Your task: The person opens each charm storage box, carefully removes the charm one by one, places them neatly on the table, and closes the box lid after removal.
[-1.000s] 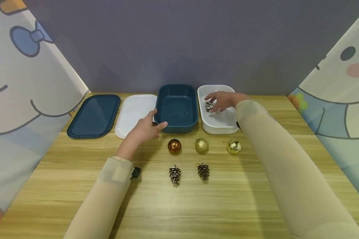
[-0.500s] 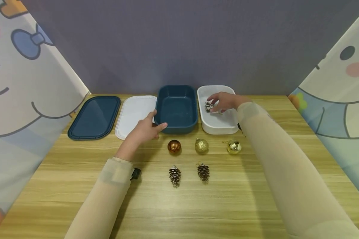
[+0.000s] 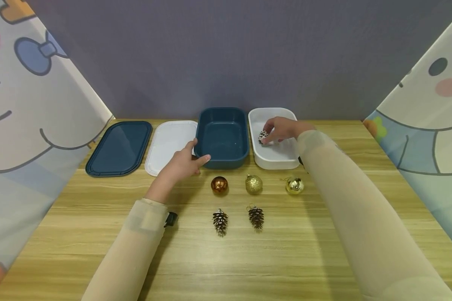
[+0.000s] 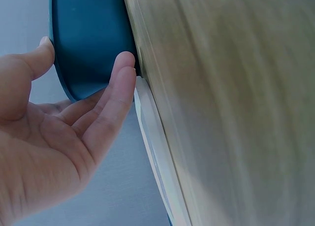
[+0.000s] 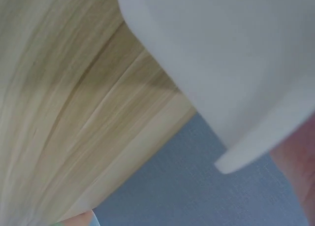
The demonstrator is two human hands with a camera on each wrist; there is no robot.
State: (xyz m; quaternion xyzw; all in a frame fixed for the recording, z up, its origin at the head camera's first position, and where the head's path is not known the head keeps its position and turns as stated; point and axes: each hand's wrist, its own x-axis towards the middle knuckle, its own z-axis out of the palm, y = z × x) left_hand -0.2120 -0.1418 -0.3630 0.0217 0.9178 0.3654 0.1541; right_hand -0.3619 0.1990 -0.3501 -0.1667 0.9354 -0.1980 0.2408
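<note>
In the head view my right hand [image 3: 283, 128] reaches into the white box [image 3: 276, 162], thumb and fingers pinching a frosted pine cone [image 3: 263, 136] near its left wall. The right wrist view shows the outside of that box, with only part of the hand [image 5: 298, 162] at the edge. My left hand [image 3: 181, 164] is at the near-left corner of the dark blue box [image 3: 223, 163]. In the left wrist view its thumb touches the rim and its extended fingers [image 4: 115, 98] lie along the outer wall.
Left of the blue box lie a white lid [image 3: 169, 144] and a dark blue lid [image 3: 119, 147]. In front stand a copper ball [image 3: 219, 184], a glittery gold ball [image 3: 254, 184] and a shiny gold ball [image 3: 294, 185]. Nearer are two pine cones, one left [image 3: 220, 221], one right [image 3: 256, 217].
My right hand's thumb and fingers, spread beside the frosted pine cone before, have drawn together on it. My left hand has stayed at the blue box.
</note>
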